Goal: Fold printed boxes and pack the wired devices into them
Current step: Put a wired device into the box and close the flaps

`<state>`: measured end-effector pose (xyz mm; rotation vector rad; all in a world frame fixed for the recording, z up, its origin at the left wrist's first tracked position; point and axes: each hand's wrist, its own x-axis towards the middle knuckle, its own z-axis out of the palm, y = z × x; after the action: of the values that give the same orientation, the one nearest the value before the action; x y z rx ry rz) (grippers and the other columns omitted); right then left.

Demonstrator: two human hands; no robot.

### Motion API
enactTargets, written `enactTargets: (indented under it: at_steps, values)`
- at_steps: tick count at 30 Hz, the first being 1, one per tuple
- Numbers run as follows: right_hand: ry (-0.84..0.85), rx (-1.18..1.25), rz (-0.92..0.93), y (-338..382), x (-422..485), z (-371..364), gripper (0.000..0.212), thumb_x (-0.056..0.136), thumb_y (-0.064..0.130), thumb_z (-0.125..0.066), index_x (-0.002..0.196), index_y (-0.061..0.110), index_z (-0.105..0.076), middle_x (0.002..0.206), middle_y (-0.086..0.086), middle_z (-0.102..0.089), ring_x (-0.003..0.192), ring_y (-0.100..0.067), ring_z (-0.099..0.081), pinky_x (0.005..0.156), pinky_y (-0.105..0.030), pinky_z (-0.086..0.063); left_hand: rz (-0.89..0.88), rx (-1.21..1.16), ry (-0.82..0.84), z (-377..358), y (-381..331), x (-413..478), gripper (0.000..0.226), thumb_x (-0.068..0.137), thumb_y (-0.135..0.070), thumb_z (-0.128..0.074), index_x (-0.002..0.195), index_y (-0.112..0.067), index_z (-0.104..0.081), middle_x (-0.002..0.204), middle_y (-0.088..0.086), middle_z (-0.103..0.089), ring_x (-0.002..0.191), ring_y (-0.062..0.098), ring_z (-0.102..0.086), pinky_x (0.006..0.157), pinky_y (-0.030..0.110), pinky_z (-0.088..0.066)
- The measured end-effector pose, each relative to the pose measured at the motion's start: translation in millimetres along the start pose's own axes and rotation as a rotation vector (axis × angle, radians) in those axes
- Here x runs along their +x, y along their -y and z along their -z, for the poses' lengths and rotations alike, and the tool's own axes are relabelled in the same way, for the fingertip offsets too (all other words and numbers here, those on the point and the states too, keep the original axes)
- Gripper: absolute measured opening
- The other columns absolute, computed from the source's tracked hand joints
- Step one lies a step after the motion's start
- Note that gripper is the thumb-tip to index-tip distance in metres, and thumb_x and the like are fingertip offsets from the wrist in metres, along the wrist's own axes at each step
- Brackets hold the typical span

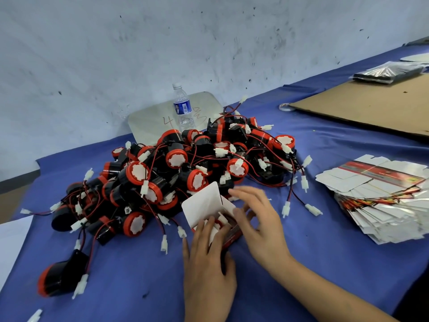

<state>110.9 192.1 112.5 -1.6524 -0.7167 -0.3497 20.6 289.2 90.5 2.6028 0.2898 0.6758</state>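
On the blue-clothed bench (301, 263), the left hand (206, 263) grips the box (232, 238) with a device (217, 223) inside, its upright lid flap (204, 203) just beyond the nearer, loose-fingered right hand (260, 224).

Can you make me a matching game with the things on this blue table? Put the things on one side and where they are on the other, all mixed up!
Things
1. clear plastic water bottle with a blue label
2. fanned stack of flat white-and-red printed boxes
3. brown cardboard sheet
4. small printed box with an open white flap

Places
A. between the left hand and the right hand
B. standing upright behind the pile of black-and-red wired devices
C. lying flat at the back right
D. on the right, nearer than the cardboard

Pairs: 1-B, 2-D, 3-C, 4-A
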Motion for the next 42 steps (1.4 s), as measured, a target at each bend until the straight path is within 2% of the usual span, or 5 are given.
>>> enactTargets:
  at_steps: [10,14,23,32,42]
  values:
    - [0.215,0.117,-0.281,-2,1,-3,0.038,0.097,0.004,-0.051,0.121,0.034,-0.053,0.088,0.013,-0.075,0.091,0.001,-0.065,0.083,-0.018,-0.048,0.053,-0.133,-0.073,1,-6,0,0.055,0.074,0.003,-0.07,0.121,-0.025,-0.063,0.151,-0.006,-0.037,0.141,0.021,-0.033,0.103,0.052,-0.044]
    - [0.232,0.038,-0.246,-3,0,-4,0.037,0.096,0.006,-0.051,0.119,0.034,-0.055,0.074,0.015,-0.07,0.082,-0.006,-0.064,0.074,-0.023,-0.048,-0.022,-0.092,-0.1,1,1,0,0.056,0.078,-0.003,-0.071,0.129,-0.023,-0.058,0.149,-0.019,-0.029,0.142,0.015,-0.029,0.115,0.043,-0.028]
    - [-0.171,0.346,-0.336,-6,7,4,0.013,0.091,0.033,-0.058,0.084,0.021,-0.059,0.075,0.013,-0.06,0.069,-0.003,-0.054,0.067,-0.017,-0.043,-0.263,-0.138,-0.096,-9,3,5,0.041,0.073,-0.022,-0.076,0.113,-0.019,-0.071,0.126,-0.01,-0.062,0.132,0.008,-0.036,0.108,0.03,-0.034]
    - [0.046,0.547,-0.351,-2,9,6,0.08,0.077,0.055,-0.061,0.086,-0.024,-0.047,0.07,-0.026,-0.046,0.072,-0.025,-0.044,0.066,-0.038,-0.037,-0.267,-0.295,-0.087,-5,0,5,0.019,0.075,-0.02,-0.074,0.093,-0.016,-0.074,0.119,-0.013,-0.065,0.132,0.002,-0.042,0.095,0.039,-0.05]
    - [0.122,0.39,-0.309,-9,15,11,0.03,0.092,-0.003,-0.055,0.085,0.019,-0.074,0.088,0.004,-0.074,0.082,-0.007,-0.068,0.072,-0.018,-0.051,-0.235,-0.261,-0.051,-5,-2,2,0.021,0.082,-0.005,-0.074,0.1,-0.016,-0.073,0.127,-0.016,-0.058,0.134,0.0,-0.039,0.097,0.042,-0.051]
